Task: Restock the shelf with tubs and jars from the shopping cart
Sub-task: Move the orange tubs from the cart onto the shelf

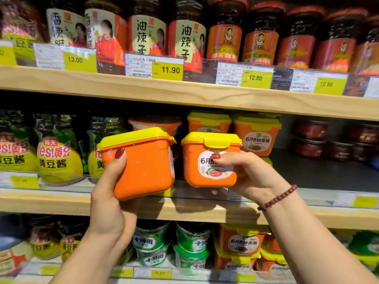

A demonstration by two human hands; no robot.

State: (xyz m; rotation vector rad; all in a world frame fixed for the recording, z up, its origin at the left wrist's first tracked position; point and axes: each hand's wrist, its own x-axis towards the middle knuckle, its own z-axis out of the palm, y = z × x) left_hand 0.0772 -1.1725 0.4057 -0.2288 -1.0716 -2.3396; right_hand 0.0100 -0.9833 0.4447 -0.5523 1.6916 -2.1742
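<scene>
Tubs in hand: 2, both orange square tubs with yellow clip lids, held in the air in front of the middle shelf board (184, 214), just beside each other with a narrow gap.

Left hand (108, 201) cups the left tub (141, 162) from below and from its left side. The thumb, with a red nail, is pressed flat on the near face; the other fingers are hidden under the tub. This tub is tilted, with its label face turned to the right.

Right hand (252, 177) grips the right tub (205, 152) at its right side. The thumb is laid across the label; the fingers are behind it and cannot be seen. This tub is near upright, label towards the camera. A beaded bracelet (276, 198), count 1, is on that wrist.

Middle shelf behind: 2 matching shelved tubs (256, 134) with a yellow lid below them, and 1 round orange-rimmed tub (155, 121). To the left are 3 yellow soybean-sauce packs (59, 160), the third partly hidden.

Upper shelf: a row of chilli jars, 2 labelled 油辣子 (186, 39). Readable price tags (167, 69): 4.

Lower shelf: 4 green round tubs (150, 241) in two stacks.
</scene>
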